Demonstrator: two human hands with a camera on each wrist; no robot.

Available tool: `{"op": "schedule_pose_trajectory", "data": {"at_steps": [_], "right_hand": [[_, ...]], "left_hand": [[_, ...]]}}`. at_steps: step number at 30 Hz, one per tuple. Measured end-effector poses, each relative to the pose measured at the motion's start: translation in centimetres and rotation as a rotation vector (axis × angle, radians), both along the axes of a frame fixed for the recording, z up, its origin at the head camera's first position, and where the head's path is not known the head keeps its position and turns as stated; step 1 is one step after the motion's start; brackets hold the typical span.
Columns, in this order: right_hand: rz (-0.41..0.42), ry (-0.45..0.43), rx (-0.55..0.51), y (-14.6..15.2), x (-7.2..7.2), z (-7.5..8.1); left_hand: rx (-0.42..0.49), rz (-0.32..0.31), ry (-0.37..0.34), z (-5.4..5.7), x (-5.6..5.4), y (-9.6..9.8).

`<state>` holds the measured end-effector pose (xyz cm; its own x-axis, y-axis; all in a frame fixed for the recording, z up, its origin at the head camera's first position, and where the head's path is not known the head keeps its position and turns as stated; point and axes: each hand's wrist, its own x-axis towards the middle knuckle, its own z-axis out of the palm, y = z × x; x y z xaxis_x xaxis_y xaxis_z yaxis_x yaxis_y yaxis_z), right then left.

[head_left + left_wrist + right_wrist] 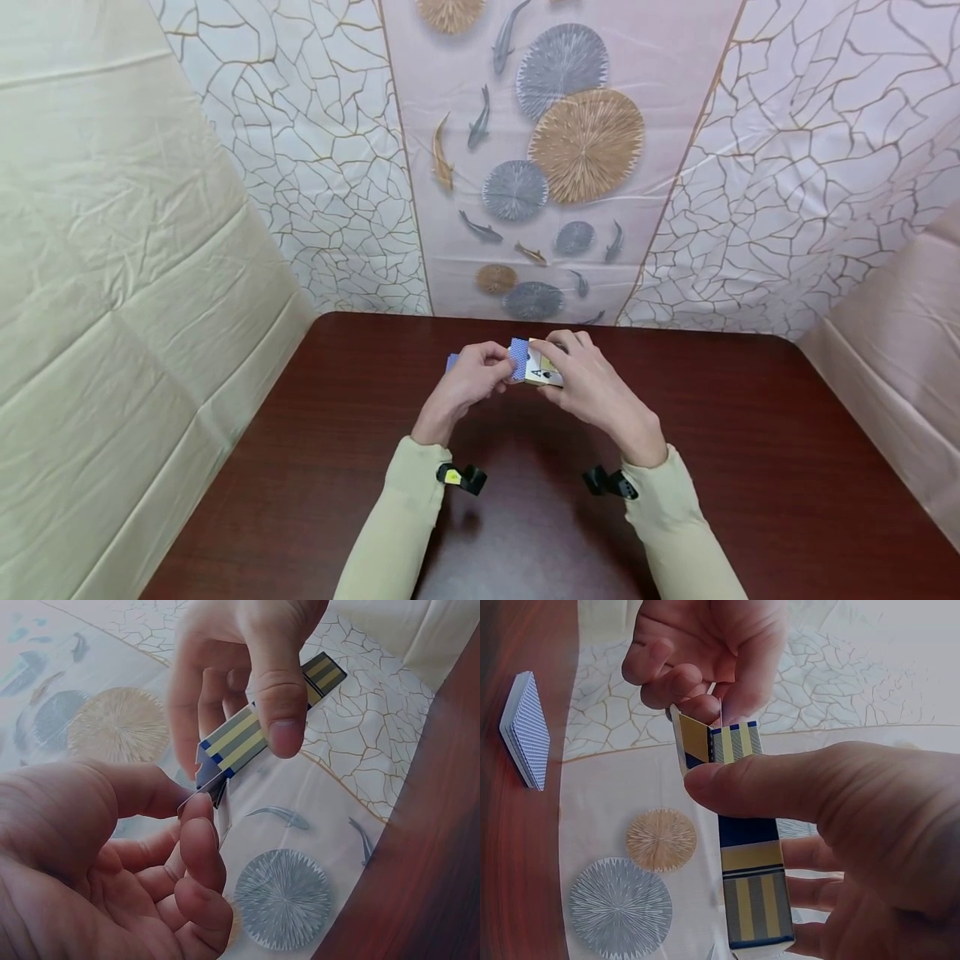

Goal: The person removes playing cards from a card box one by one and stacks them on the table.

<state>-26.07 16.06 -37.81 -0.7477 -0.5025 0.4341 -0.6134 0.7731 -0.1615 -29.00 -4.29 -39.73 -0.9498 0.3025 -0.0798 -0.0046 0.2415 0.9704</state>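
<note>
A card box (pixel 750 832) with blue, gold and grey stripes is gripped by my right hand (pixel 592 379), thumb on one side and fingers on the other. Its end flap (pixel 694 739) stands folded out toward my left hand (pixel 474 371). At that end my left thumb and forefinger pinch a blue-backed playing card (pixel 517 357), seen nearly edge-on in both wrist views. An ace with a spade mark shows on the white face of the box (pixel 534 372) in the head view. My left hand's other fingers curl loosely below the card.
A squared stack of blue-backed cards (pixel 529 735) lies on the dark red-brown table (pixel 315 500), mostly hidden behind my left hand in the head view. A patterned cloth (pixel 517 250) hangs behind the table's far edge, with plain cream cloth (pixel 135 275) at the sides.
</note>
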Motion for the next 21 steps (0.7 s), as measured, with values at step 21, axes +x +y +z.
{"op": "schedule_pose_trajectory", "data": {"at_steps": [21], "right_hand": [[-0.007,-0.021,-0.001,-0.09,-0.14,0.13]], "left_hand": [[0.014,0.023,0.006,0.2,-0.21,-1.02]]}}
